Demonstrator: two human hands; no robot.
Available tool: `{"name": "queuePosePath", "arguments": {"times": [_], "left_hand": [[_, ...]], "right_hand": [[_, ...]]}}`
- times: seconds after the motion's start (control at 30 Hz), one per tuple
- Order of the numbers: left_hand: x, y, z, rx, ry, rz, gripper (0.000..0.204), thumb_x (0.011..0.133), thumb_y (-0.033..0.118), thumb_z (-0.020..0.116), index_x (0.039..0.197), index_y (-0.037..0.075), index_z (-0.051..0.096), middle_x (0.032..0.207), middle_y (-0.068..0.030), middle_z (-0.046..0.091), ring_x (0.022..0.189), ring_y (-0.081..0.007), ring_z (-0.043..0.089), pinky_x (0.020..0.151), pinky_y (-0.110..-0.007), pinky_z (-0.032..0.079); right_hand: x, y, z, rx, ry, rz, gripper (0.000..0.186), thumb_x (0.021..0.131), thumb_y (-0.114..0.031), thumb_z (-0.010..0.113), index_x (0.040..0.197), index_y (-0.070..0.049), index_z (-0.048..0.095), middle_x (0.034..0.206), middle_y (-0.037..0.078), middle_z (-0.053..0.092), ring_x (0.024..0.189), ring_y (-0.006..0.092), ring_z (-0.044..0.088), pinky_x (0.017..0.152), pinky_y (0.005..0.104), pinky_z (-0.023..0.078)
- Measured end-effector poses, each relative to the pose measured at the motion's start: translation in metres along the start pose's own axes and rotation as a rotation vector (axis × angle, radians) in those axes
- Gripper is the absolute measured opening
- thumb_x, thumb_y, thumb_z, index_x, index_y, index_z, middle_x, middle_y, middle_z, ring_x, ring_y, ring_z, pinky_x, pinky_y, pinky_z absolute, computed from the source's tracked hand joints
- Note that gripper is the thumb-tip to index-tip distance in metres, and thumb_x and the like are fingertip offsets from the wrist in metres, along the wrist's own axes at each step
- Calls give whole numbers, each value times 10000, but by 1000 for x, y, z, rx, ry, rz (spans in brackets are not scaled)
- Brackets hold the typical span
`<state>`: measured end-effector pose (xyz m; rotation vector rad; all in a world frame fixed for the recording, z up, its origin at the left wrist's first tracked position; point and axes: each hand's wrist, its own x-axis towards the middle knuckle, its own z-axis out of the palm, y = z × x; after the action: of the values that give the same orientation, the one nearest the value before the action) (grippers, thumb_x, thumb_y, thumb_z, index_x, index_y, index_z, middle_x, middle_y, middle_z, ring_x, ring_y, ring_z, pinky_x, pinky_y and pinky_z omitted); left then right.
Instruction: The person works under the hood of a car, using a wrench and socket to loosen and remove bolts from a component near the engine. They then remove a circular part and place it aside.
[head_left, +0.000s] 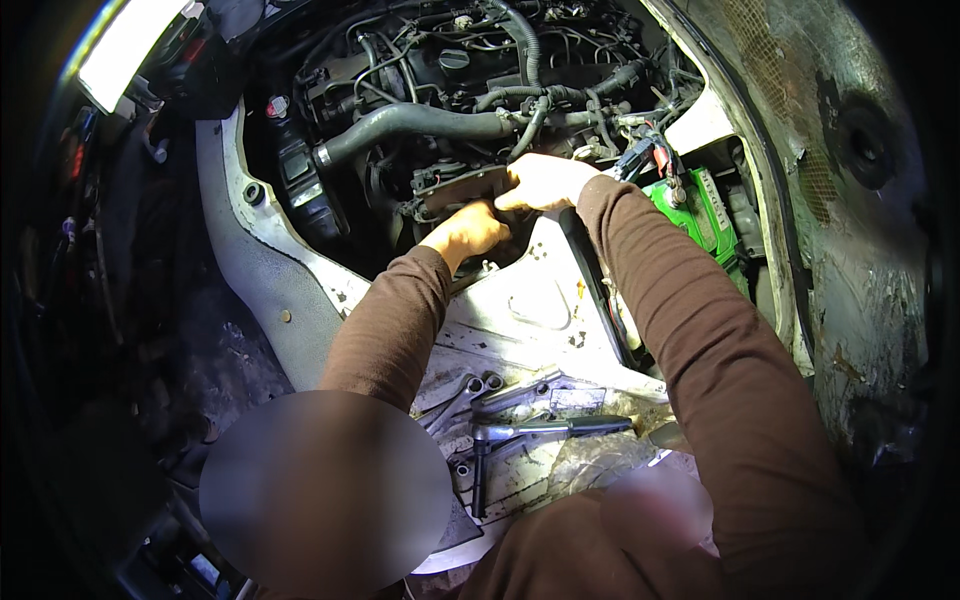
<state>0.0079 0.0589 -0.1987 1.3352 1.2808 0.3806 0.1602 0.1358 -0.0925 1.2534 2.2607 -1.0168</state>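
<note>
My left hand (470, 232) reaches into the engine bay by the edge of the white body panel (500, 310). Its fingers are curled, and their tips are hidden among the parts. Just above and to its right is my right hand (552, 183), closed, thumb side toward the left hand. Whatever either hand grips is too small or too hidden to make out. A flat brownish metal bracket (460, 190) lies right beside both hands. Beyond them the engine (450, 75) spreads out, crossed by a thick black hose (415, 122) with a clamp at its left end.
A ratchet wrench (550, 428) with a long socket (480, 480) rests on the panel near me, beside other metal tools (455, 402). Right of my right forearm sits a green battery (705, 220) with cables. A bright lamp (130, 50) shines from the upper left.
</note>
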Motion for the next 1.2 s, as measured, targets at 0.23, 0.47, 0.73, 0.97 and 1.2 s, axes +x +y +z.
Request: {"name": "queuePosePath", "arguments": {"times": [0.23,0.47,0.73,0.97,1.2], "left_hand": [[-19,9,3,215,89,87,470,855,233,789,1236,-29,701,1174,-262,738,1135,-378,705,1002,-431,542],[-22,12,8,432,214,137,487,873,362,745,1057,-89,723,1070,-318,732,1023,-416,723,918,-461,567],[-23,13,1,178,70,80,408,942,287,724,1226,-7,736,1145,-234,762,1087,-332,731,987,-402,542],[-12,12,15,348,222,34,560,894,356,737,1224,-90,663,1137,-297,734,1105,-426,706,966,-457,556],[-21,9,6,353,221,96,461,869,294,769,1203,-20,719,1101,-270,751,1074,-416,722,953,-457,561]], "right_hand": [[9,14,19,-36,200,-75,425,988,-361,697,1102,46,737,917,219,744,847,292,705,805,413,535],[1,-2,10,-35,169,-65,381,976,-327,726,1096,34,742,928,203,756,860,295,708,822,413,532],[0,-8,20,-48,262,130,443,981,-413,694,1220,-41,729,1151,201,757,1111,358,714,971,445,531],[1,-5,20,-53,275,124,433,990,-395,678,1263,-61,714,1209,212,739,1183,379,687,1026,465,517],[17,6,23,10,193,105,543,975,-489,685,1282,-41,692,1298,220,701,1258,384,654,1086,469,499]]}}
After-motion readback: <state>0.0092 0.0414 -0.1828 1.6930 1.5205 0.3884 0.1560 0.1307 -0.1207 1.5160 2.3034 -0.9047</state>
